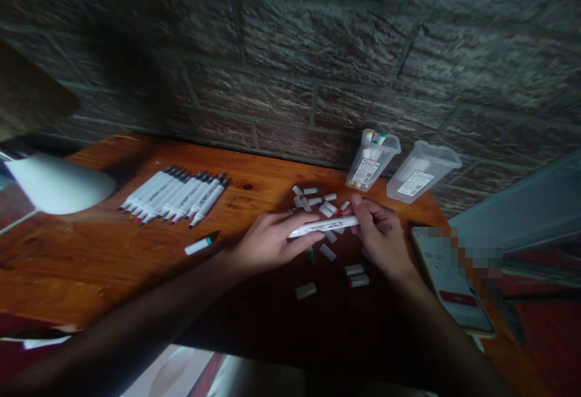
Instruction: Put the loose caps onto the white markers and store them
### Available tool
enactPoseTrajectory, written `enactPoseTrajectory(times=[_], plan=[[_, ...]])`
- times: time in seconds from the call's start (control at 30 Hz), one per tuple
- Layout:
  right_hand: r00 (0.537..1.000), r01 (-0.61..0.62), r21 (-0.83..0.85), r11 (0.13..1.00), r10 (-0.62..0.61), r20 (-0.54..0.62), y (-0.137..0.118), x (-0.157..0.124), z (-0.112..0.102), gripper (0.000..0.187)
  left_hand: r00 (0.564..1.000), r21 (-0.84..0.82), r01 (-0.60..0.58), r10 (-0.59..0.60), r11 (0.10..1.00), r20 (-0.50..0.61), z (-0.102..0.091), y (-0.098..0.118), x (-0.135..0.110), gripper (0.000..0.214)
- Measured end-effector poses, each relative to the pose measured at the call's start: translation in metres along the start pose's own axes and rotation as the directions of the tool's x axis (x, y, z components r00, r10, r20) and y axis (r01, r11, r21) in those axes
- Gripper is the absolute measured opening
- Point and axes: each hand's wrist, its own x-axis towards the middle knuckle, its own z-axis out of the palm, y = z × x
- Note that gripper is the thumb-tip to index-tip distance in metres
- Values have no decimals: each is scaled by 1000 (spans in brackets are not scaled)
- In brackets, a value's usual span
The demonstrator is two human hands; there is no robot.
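Observation:
Both my hands hold one white marker [324,226] level above a wooden desk [113,264]. My left hand [267,241] grips its left part with curled fingers. My right hand [381,233] pinches its right end. Under and around the marker lie several loose white marker caps [318,200], some with coloured tips. A row of several white markers [175,197] lies side by side at the left of the desk. One more marker [200,244] lies alone in front of that row.
Two clear plastic marker boxes [372,158] [422,170] lean by the brick wall [290,52] at the back; the left one holds a few markers. A phone [454,288] lies at the right. A white lamp head [54,182] hangs over the left side.

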Motion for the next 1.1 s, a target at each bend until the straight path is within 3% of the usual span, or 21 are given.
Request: enactPoseTrajectory(times=[0.13, 0.27, 0.47, 0.63, 0.73, 0.93, 1.03, 1.1], plan=[[1000, -15, 35, 999, 16, -10, 1, 0, -2, 43, 999, -27, -23, 22, 999, -50, -2, 0, 1, 26], [997, -80, 208, 975, 78, 17, 2, -2, -4, 29, 997, -82, -5, -1, 997, -73, -1, -1, 4, 23], [997, -63, 343, 937, 47, 55, 0, -3, -4, 15, 994, -197, 42, -61, 980, -93, -3, 0, 8, 21], [999, -34, 469, 883, 29, 18, -1, -1, -7, 10, 988, -253, 91, -120, 963, -101, -6, -2, 11, 18], [1000, -19, 480, 877, 15, 12, 0, 0, -9, 13, 987, -240, 75, -107, 968, -123, -6, -2, 11, 18], [990, -118, 437, 892, 73, 119, 3, -2, -2, 21, 974, -228, -1, -51, 974, -221, -4, 1, 11, 18], [997, -79, 435, 897, 72, 33, -1, 1, -5, 22, 975, -211, 15, -61, 977, -214, -3, -3, 12, 20], [991, 33, 428, 903, 25, -130, -9, 5, -17, 24, 976, -202, 34, -76, 979, -206, -1, -8, 12, 21]])
